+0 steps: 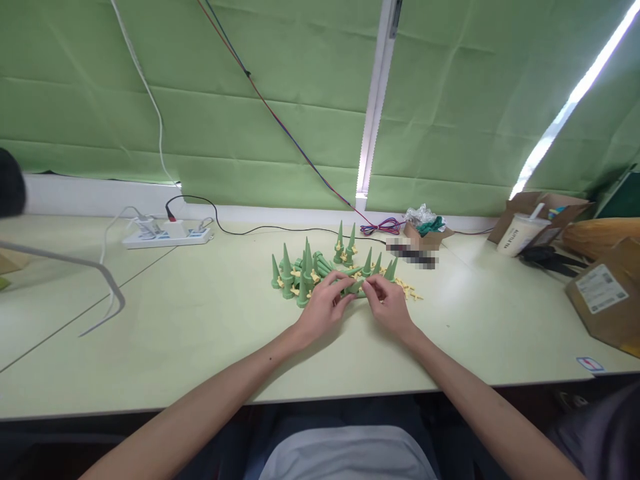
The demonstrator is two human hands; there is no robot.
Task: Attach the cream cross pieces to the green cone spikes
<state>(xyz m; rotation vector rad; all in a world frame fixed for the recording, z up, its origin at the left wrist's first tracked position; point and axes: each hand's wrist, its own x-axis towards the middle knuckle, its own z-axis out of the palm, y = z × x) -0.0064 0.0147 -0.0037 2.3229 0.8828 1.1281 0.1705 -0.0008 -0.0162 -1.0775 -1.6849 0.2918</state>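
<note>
My left hand (327, 300) is closed around a pointed green plastic piece (354, 288), which lies sideways just above the table. Beside it, the fingers of my right hand (387, 305) pinch together at the piece's right end; what they grip is too small to make out. Upright green cones (287, 270) with small yellow parts on them stand in a group left of my hands. Two more cones (340, 243) stand farther back, and several others (377, 262) stand behind my right hand. Loose yellow parts (411, 291) are scattered to the right, and loose green pieces (323, 262) lie heaped behind.
A white power strip (167, 237) with plugs sits at the back left, near a bent grey metal arm (107, 273). At the back right are a small open box (427, 237), a drink cup (523, 233) and a cardboard box (605, 297). Coiled cable (383, 227) lies by the wall.
</note>
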